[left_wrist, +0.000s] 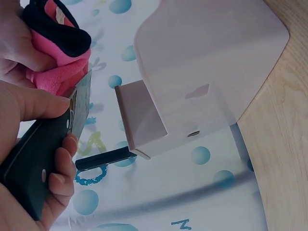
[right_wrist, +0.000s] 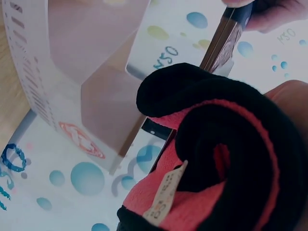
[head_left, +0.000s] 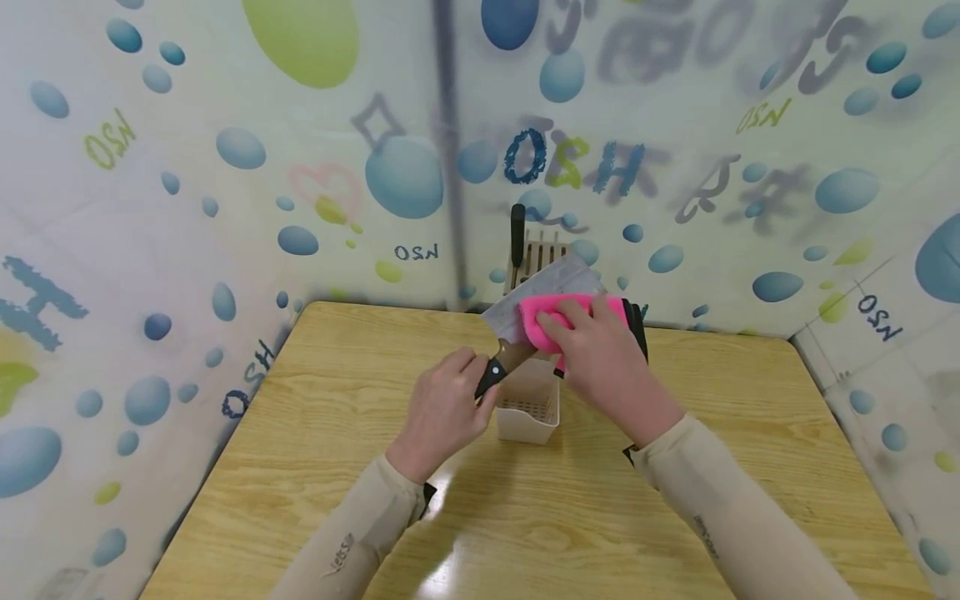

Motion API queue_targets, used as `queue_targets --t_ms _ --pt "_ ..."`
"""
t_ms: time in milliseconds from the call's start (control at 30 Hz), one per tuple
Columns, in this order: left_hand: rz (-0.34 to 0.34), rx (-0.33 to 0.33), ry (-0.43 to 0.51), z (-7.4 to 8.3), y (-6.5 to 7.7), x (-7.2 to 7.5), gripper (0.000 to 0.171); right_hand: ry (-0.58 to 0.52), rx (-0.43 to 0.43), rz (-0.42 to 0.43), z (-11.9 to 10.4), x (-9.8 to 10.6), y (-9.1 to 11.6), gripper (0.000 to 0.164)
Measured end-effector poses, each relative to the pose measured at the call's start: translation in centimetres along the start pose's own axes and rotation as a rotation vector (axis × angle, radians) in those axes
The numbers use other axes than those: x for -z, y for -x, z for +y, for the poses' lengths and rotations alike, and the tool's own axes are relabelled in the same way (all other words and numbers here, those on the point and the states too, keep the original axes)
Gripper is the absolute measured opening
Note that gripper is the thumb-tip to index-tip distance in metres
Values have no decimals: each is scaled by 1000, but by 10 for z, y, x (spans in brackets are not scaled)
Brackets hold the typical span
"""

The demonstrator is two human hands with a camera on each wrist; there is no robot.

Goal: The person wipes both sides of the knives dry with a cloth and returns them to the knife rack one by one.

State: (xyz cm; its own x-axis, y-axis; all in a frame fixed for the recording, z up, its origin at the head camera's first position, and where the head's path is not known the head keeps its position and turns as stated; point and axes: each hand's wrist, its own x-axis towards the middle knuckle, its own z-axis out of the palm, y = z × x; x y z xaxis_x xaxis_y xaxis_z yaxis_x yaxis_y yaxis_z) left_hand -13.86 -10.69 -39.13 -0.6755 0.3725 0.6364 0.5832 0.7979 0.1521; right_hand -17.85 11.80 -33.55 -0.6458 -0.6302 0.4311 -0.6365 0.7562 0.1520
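My left hand grips the black riveted handle of a cleaver, its broad grey blade slanting up to the right. A pink cloth with black edging is bunched in my right hand, which presses it to the blade near the upper edge. Part of the blade lies hidden under the cloth. In the left wrist view the thumb lies along the cleaver's handle, fingers wrapped beneath. The right wrist view is mostly filled by the folded cloth with a small label; the right fingers are hidden there.
Behind the hands a pale plastic knife holder with a slotted back stands on the wooden table. Another black-handled knife sticks up from it. Walls printed with blue and green bubbles enclose the table's back and sides.
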Motion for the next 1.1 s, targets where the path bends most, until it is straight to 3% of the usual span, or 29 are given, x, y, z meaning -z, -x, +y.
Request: queue_targets --t_ms 200,367,633,900,1100 --pt "2 4 1 -1 0 0 20 -3 37 33 -6 -2 0 49" --pt "14 -4 -5 -2 1 0 21 -16 10 5 -4 -2 -3 50" --pt "36 -23 -9 -3 2 -1 24 14 -29 19 10 -4 -6 48" --pt "49 -35 -20 -5 4 -2 25 8 -94 -22 24 -4 -13 50" --pt "66 -49 -20 -5 4 0 24 6 -121 24 37 -7 -14 48"
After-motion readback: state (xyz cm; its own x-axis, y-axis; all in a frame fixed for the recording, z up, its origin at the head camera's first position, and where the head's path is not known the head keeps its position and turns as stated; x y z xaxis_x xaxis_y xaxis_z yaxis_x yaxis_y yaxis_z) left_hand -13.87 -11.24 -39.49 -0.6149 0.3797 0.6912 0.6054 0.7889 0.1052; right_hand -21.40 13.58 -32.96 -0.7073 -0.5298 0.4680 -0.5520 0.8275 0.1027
